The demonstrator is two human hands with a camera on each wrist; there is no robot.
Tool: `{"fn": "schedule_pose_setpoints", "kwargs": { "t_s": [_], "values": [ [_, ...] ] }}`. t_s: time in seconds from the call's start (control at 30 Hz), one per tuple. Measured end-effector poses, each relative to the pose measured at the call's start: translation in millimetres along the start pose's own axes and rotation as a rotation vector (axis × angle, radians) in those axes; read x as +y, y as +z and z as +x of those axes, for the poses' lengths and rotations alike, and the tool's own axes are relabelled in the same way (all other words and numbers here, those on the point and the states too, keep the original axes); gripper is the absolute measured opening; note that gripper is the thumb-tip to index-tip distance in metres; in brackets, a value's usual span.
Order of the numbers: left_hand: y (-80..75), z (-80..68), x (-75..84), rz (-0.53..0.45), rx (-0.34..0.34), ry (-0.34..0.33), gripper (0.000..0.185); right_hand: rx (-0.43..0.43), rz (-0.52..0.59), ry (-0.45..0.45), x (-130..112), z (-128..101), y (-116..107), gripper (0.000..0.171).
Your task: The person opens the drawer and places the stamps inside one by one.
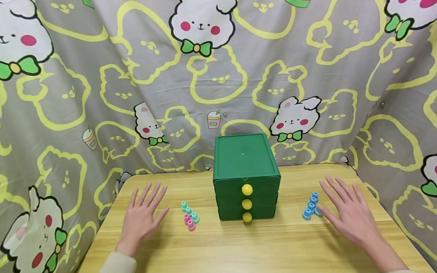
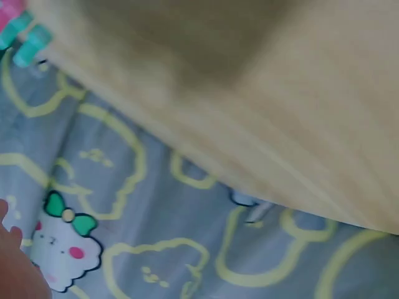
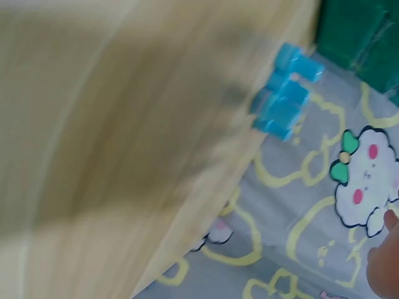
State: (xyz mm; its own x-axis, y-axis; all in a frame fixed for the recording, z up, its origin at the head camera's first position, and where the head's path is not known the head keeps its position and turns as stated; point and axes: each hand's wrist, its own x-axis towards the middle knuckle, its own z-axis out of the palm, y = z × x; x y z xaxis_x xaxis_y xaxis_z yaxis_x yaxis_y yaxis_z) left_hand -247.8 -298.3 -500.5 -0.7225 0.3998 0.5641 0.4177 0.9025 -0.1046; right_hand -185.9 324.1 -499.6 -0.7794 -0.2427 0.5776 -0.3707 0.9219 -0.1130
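Right hand, blue pieces beside its thumb

The tabletop has a light wood-grain finish. A grey curtain (printed with yellow outlines and white, green-bowed rabbits) encloses the rear and both sides.
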Motion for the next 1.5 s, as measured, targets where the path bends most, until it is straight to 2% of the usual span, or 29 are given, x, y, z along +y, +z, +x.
{"fn": "schedule_pose_setpoints", "kwargs": {
  "t_s": [0.17,0.33,0.43,0.6,0.83,0.97,1.13,1.27,1.5],
  "values": [
    [-4.8,27.0,16.3,-0.09,0.02,-0.05,0.07,0.031,0.171,0.055,-21,14,-6,0.072],
    [-7.2,55.2,35.2,-0.235,0.026,-0.101,0.068,0.05,0.397,0.156,-46,25,-15,0.065],
    [-7.1,71.7,47.1,-0.341,0.019,-0.119,0.065,0.075,0.525,0.185,-60,31,-19,0.06],
    [-7.6,96.5,68.0,-0.559,0.0,-0.142,0.06,0.096,0.754,0.158,-83,41,-24,0.051],
    [-8.8,126.3,95.0,-0.849,-0.032,-0.179,0.055,0.041,1.033,0.1,-109,51,-20,0.042],
    [-9.2,140.3,106.7,-0.975,-0.076,-0.204,0.053,-0.024,1.093,0.097,-120,56,-11,0.039],
    [-4.8,151.3,116.3,-1.056,-0.112,-0.199,0.053,-0.133,1.111,0.137,-132,60,4,0.04],
    [0.3,156.8,121.1,-1.099,-0.128,-0.188,0.054,-0.205,1.139,0.187,-140,65,13,0.041],
    [7.5,161.9,124.8,-1.093,-0.131,-0.204,0.048,-0.283,1.196,0.273,-152,75,26,0.045]
  ]
}}
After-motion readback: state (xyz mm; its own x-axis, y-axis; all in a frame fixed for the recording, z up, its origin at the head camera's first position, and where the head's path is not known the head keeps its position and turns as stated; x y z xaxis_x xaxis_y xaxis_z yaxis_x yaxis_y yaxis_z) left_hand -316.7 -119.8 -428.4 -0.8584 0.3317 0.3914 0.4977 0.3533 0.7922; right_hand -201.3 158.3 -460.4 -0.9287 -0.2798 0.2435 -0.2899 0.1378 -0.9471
